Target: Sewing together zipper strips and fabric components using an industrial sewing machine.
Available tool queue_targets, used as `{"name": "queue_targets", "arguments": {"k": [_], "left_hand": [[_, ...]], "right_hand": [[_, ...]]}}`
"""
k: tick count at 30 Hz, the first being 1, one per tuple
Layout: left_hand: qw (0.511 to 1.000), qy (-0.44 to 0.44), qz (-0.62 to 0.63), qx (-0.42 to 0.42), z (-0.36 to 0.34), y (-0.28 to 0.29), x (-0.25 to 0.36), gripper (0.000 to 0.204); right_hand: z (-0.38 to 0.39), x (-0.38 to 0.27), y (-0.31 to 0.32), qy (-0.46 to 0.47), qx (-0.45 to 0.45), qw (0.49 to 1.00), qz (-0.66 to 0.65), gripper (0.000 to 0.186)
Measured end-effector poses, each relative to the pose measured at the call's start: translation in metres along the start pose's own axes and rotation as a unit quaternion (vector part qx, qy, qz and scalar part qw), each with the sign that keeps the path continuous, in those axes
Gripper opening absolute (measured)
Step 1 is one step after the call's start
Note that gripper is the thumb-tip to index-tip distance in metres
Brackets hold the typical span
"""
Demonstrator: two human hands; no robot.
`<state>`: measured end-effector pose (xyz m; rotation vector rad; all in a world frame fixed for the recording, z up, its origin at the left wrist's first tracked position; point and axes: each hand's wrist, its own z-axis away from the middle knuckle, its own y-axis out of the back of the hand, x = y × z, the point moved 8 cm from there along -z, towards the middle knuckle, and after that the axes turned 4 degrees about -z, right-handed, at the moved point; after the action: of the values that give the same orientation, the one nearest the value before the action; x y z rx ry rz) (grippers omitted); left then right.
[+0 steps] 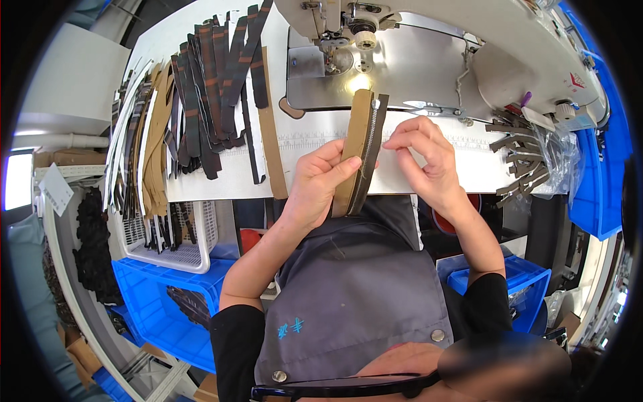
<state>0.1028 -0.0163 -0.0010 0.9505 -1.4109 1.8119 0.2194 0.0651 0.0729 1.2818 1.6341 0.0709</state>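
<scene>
My left hand (313,186) pinches a zipper (370,144) with a tan fabric strip (359,120) along its left side. The piece stands nearly upright over the table's front edge, its metal teeth facing up and dark tape on the right. Just right of the zipper is my right hand (430,164), its fingers curved and the thumb apart from them. The fingertips come close to the dark tape; whether they touch it I cannot tell. No held thing shows in that hand. Beyond the zipper's top end is the sewing machine's needle area (333,60), lit by a lamp.
Dark striped fabric strips (211,87) and tan strips (157,134) lie at the left of the white table (395,181). Several short zippers (526,157) lie at the right beside a clear plastic bag (559,157). Below stand a white basket (204,231) and a blue crate (151,301).
</scene>
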Motion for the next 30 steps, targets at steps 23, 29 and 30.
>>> {"name": "queue_targets", "arguments": {"k": [23, 29, 30], "left_hand": [[0.997, 0.022, 0.057, 0.048, -0.001, -0.002, -0.006, 0.030], [0.991, -0.087, -0.060, 0.087, 0.003, -0.010, -0.001, 0.032], [0.991, -0.087, -0.059, 0.087, 0.003, -0.012, -0.003, 0.032]], "right_hand": [[0.007, 0.009, 0.008, -0.217, -0.069, 0.954, -0.193, 0.018], [-0.001, 0.021, -0.020, -0.239, -0.036, 0.952, -0.186, 0.016], [-0.003, 0.020, -0.018, -0.223, -0.029, 0.963, -0.151, 0.016]]}}
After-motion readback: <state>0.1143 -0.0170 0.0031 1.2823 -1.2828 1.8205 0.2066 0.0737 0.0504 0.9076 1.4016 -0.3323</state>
